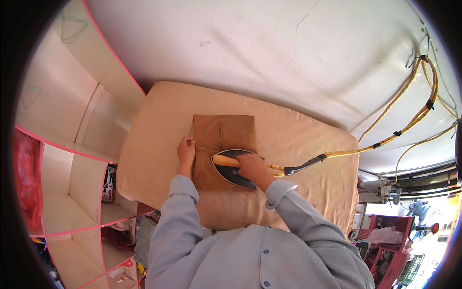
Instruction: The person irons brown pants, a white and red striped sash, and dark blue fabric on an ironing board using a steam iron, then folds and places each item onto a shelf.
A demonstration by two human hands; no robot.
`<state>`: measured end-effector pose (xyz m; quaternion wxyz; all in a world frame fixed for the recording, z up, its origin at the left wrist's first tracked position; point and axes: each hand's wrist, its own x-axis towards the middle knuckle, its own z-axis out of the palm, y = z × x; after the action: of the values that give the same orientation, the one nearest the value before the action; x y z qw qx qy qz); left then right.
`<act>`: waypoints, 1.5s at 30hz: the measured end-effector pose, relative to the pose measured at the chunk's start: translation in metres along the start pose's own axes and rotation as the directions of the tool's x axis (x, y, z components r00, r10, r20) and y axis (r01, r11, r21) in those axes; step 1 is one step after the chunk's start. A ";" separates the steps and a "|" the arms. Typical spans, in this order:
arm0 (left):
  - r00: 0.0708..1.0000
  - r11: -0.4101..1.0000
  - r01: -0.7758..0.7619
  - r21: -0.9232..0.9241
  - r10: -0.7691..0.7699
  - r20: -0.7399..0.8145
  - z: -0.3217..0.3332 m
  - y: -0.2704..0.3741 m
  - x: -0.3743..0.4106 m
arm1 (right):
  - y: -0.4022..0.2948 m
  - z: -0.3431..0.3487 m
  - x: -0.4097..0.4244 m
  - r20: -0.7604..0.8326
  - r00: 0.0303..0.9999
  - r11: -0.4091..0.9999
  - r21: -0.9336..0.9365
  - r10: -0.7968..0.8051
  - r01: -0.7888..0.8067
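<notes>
A folded pair of brown trousers (236,130) lies on a padded table covered with peach cloth (164,108). Its waistband, with belt loops, runs along the left part of the fold. My right hand (252,168) grips the wooden handle of a clothes iron (227,173). The iron's dark body rests on the lower right of the trousers, its tip pointing left. My left hand (186,150) is at the trousers' left edge with its fingers curled. Whether cloth is pinched between those fingers is unclear.
A yellow braided cord (346,153), partly taped black, runs from the iron to a hanging point at the upper right. White shelving with pink edges (72,180) stands at the left. The wall (252,54) borders the table's far side. A sewing machine (375,191) is at the right.
</notes>
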<state>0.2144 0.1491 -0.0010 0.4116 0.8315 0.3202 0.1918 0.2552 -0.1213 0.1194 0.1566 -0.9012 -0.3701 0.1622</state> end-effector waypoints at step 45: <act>0.865 0.940 0.333 -0.068 -0.276 0.419 -0.055 -0.022 -0.112 | 0.073 -0.051 0.118 -0.117 0.933 0.936 -0.050 0.340 -0.347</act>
<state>0.0935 0.1125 0.0074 0.5504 0.7613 0.3416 -0.0298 0.4007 -0.0943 0.1147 0.1137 -0.9643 -0.2034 0.1256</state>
